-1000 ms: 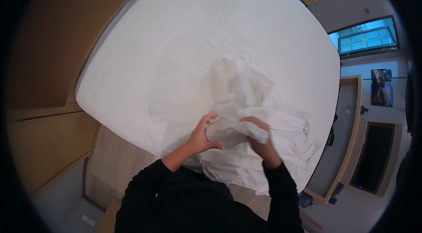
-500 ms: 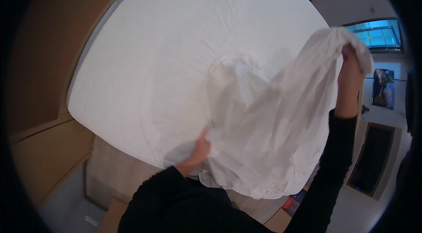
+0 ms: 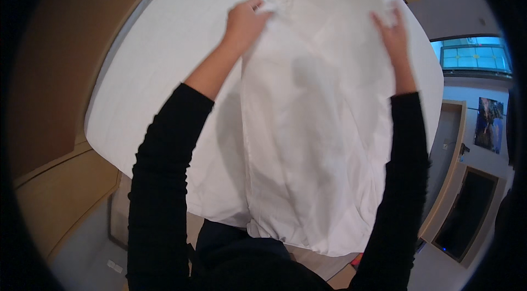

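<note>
I'd tension the white sheet evenly: left hand, twelve o'clock, fingers clamped on its edge; right hand, two o'clock, blurred, grip I can't tell.

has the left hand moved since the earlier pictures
Yes. Judged against the bed, the left hand has moved forward, away from the person's body: earlier it was close to the bed's near edge, now well beyond it.

Bluish window, colourful wall picture, wood-framed dark screen
</note>
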A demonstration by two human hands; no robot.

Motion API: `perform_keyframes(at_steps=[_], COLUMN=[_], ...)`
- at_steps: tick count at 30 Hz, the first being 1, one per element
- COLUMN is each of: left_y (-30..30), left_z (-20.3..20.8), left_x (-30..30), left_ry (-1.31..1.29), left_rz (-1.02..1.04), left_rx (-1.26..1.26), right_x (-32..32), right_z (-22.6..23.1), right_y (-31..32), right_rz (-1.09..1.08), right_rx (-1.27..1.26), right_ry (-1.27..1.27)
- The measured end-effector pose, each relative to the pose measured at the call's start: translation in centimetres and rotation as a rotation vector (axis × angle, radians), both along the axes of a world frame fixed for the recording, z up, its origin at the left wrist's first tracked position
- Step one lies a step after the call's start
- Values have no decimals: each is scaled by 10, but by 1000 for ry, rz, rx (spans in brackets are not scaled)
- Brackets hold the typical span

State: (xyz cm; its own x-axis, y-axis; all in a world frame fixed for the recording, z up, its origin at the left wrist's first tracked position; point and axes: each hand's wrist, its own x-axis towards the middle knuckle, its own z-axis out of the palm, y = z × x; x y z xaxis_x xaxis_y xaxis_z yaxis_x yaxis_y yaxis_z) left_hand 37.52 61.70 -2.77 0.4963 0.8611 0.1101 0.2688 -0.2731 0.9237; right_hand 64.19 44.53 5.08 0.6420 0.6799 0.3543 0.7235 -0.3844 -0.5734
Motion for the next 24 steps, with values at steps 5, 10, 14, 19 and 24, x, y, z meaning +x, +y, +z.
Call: perform_keyframes(at_steps=[5, 10, 14, 19, 24], left_y=[-74, -125, -150, -175, -196], left_z=[-55, -83, -92, -97, -114], left_x=[-8, -32, -47, -62, -88], left_ry=[-68, -235, -255, -375, -79], left_rz=[-277, -286, -400, -328, -256], left_rx=[-355, -432, -854, -674, -510], right_x=[-152, -196, -215, -213, -194], right_z=[-112, -138, -146, -150, -108], right_y=[-41, -72, -84, -86, -77], right_rz=[384, 137, 187, 100, 0], right_rx=[-202, -275, -106, -135, 13], right_ry=[490, 911, 934, 1154, 1123])
